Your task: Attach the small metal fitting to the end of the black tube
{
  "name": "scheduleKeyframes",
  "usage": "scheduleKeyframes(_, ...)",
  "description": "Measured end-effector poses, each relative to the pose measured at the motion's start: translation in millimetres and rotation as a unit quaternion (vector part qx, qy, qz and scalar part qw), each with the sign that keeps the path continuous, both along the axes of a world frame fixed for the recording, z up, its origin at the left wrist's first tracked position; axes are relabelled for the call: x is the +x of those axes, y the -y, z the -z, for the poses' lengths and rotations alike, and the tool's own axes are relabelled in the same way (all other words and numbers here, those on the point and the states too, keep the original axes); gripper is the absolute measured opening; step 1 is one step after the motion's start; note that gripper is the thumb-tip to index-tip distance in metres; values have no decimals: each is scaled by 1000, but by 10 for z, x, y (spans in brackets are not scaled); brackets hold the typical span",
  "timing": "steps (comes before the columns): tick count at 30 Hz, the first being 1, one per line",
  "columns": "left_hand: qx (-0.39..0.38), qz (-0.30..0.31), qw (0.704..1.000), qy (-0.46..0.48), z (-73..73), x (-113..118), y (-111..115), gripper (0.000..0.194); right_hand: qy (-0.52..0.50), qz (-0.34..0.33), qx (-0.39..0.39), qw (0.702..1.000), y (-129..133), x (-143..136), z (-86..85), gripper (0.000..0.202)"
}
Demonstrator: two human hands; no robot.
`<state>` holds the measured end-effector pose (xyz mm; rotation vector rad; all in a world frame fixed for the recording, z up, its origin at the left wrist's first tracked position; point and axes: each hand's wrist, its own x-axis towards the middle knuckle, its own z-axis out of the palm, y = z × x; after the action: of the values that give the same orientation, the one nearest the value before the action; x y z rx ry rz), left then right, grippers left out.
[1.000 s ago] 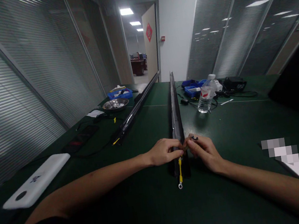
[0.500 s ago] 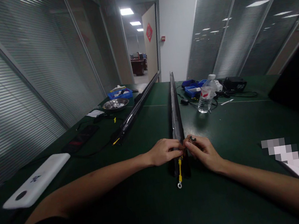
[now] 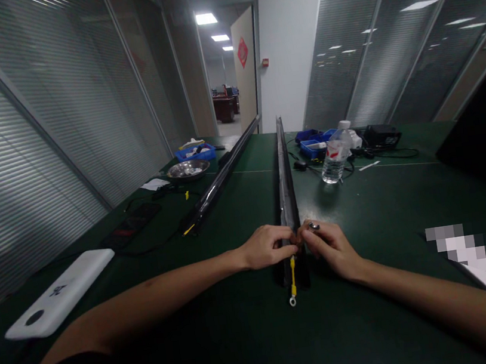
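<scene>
Toward twelve o'clock, a rail point(image 3: 286, 191) is laid out, its near end touched by the left hand point(image 3: 265, 247), fingers drawn narrow. At three o'clock from it, the right hand point(image 3: 334, 250) is likewise narrowed, a dark piece point(image 3: 314, 227) seen at its fingers; what is gripped by either cannot be told. At six o'clock, a yellow lead point(image 3: 293, 277) is exposed.

Runs dark green across the flat tabletop point(image 3: 246, 332), black and grey along the long, narrow central strip point(image 3: 287, 200), yellow down the short, thin cable point(image 3: 293, 274) to its silver metal ring terminal point(image 3: 292, 297). Shows white with black markings on the oblong plastic case point(image 3: 70, 284), blue on the open plastic trays point(image 3: 311, 151).
</scene>
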<state>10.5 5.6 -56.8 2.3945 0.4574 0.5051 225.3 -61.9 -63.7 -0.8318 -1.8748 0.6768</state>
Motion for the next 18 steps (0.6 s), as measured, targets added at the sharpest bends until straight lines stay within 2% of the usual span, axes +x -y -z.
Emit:
scheduleKeyframes(8,-21,27,999,24,11,-5,-22,17,3,10,-14,1000,10,-11,-8,37)
scheduleKeyframes(18,-7,-4,1000,0,14,-4,-12,20,-10,23,-33,999,17,11,35,38)
